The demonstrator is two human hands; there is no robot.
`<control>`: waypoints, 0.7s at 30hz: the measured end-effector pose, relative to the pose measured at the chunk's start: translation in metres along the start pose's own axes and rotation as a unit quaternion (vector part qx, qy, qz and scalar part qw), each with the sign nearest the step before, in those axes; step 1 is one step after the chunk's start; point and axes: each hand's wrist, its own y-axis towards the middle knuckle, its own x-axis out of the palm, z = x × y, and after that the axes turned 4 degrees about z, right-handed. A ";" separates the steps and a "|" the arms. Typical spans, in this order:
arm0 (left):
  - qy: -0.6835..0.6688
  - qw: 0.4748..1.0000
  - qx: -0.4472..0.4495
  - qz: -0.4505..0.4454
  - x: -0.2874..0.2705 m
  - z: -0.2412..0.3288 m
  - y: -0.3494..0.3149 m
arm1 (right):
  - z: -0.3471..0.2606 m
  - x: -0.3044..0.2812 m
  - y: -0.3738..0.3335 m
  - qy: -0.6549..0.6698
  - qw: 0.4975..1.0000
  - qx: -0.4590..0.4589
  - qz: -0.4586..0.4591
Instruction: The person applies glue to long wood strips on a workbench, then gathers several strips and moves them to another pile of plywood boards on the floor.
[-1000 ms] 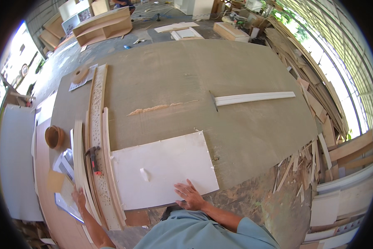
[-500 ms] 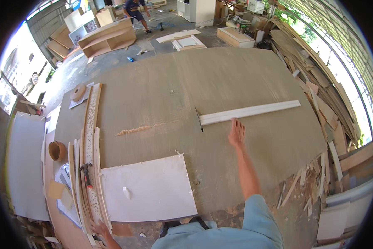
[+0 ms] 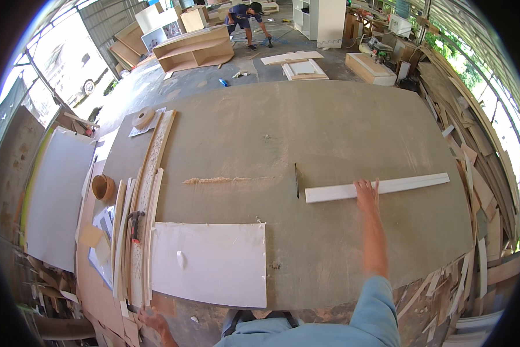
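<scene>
One white strip (image 3: 413,184), long and straight, lies at three o'clock of the view, under the right hand (image 3: 367,196) | right arm (image 3: 374,246) stretched forward, fingers bent over strip, whether gripping I cannot tell | left hand (image 3: 153,320) at seven o'clock, fingers loosely parted, near wooden strips (image 3: 119,243) | table (image 3: 231,133) brown, flat, with sawdust line (image 3: 225,180)

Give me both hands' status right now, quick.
Left hand: open, fingers slightly bent, nothing seen in it, near the lower ends of the wooden strips.
Right hand: closed over the white strip, holding it.
</scene>
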 end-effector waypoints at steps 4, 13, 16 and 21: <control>-0.094 0.973 0.208 -0.037 -0.021 0.154 -0.024 | -0.023 -0.049 -0.061 0.081 0.996 -0.042 -0.004; -0.164 0.689 0.609 -0.357 -0.002 0.403 -0.089 | -0.237 -0.181 -0.169 0.220 0.968 -0.092 0.072; -0.132 0.657 0.680 -0.298 0.043 0.402 -0.069 | -0.309 -0.188 -0.180 0.271 0.946 -0.097 0.147; -0.152 0.656 0.615 -0.410 0.083 0.348 0.005 | -0.392 -0.206 -0.171 0.314 0.932 -0.121 0.134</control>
